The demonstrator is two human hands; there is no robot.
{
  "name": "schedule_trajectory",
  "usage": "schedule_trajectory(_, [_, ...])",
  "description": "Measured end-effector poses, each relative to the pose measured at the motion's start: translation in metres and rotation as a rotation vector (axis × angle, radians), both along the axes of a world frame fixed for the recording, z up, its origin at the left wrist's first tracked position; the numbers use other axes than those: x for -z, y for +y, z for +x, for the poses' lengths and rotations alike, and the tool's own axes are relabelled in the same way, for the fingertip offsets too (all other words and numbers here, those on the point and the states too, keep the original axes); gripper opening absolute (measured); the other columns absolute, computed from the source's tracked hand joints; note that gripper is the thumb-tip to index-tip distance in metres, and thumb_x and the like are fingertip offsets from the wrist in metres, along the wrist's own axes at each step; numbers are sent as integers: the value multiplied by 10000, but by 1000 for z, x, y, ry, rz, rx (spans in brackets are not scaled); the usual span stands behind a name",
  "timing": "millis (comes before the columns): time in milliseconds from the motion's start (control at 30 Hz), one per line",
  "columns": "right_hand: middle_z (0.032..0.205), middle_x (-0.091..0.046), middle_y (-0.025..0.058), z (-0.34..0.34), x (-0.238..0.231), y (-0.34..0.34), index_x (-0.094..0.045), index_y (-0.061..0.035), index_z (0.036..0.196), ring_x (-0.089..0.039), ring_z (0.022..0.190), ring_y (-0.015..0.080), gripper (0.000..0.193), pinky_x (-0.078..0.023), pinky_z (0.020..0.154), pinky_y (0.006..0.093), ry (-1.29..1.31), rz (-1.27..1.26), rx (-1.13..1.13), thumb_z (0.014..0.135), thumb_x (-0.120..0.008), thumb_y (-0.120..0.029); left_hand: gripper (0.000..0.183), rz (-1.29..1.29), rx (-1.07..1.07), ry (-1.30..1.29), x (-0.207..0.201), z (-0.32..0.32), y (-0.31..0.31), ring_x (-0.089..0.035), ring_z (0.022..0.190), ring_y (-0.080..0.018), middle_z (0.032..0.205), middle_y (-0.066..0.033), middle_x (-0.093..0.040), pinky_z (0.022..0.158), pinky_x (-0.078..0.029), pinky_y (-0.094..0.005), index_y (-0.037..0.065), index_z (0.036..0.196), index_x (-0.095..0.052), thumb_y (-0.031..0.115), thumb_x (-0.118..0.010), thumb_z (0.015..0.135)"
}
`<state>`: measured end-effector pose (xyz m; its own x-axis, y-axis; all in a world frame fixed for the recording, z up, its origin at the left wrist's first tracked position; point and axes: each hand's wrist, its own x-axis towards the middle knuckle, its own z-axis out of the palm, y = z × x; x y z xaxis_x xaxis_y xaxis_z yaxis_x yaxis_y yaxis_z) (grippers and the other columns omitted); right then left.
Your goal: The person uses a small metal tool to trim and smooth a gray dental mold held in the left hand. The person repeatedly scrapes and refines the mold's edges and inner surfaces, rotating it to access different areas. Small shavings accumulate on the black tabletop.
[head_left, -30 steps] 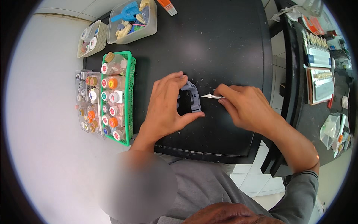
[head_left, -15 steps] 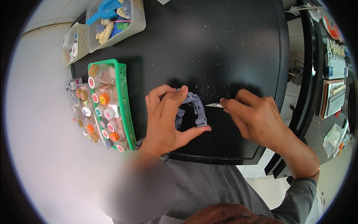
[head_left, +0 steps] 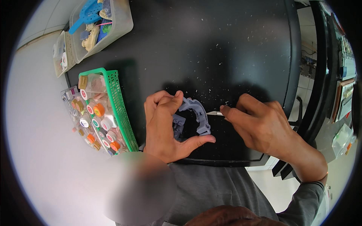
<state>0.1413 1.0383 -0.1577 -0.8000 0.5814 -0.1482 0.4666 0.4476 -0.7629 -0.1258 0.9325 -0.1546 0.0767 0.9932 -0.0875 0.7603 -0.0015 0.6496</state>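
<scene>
My left hand [head_left: 160, 130] grips a grey-lilac, horseshoe-shaped dental model [head_left: 203, 119] between the thumb at its lower end and the fingers at its upper end. The model has a small dark mark on its flat face. My right hand [head_left: 264, 126] is closed around a craft knife [head_left: 217, 113], most of its handle hidden by the fingers. Its pointed blade meets the outer edge of the arch, or lies very close to it. A second grey-lilac piece [head_left: 178, 126] shows beside my left palm, partly covered; whether it joins the model I cannot tell.
Pale shavings dot the black table [head_left: 169, 45]. Left stands a green basket [head_left: 122, 109] of lidded jars. Behind it are a clear plastic box [head_left: 122, 32] holding a blue impression tray [head_left: 90, 12] and casts, and a smaller container [head_left: 60, 56]. Another dark surface [head_left: 324, 132] lies right.
The whole view has shifted, with the basket and boxes now farther left. Both hands still hold the model and knife; more of the second grey piece shows.
</scene>
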Motion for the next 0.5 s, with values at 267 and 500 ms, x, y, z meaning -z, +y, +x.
schedule_trajectory(267, [983, -630, 109, -3, 23, 13, -770, -30, 1270, -716, 589, 242, 423, -577, 524, 389, -24, 43, -50, 850, -764, -77, 1263, 12, -18, 39, 21, -4, 14, -682, 1223, -339, 1364, -207, -535, 1039, -599, -444, -62, 1489, -551, 590, -1095, 554])
schedule_trajectory(500, [984, -594, 75, -9, 32, 13, -785, -30, 1221, -656, 535, 141, 380, -517, 458, 321, -48, 201, -72, 858, -759, -140, 1259, 19, 17, 62, 35, -10, 21, -648, 1264, -349, 1378, -233, -579, 1031, -591, -445, -38, 1477, -590, 586, -1104, 511])
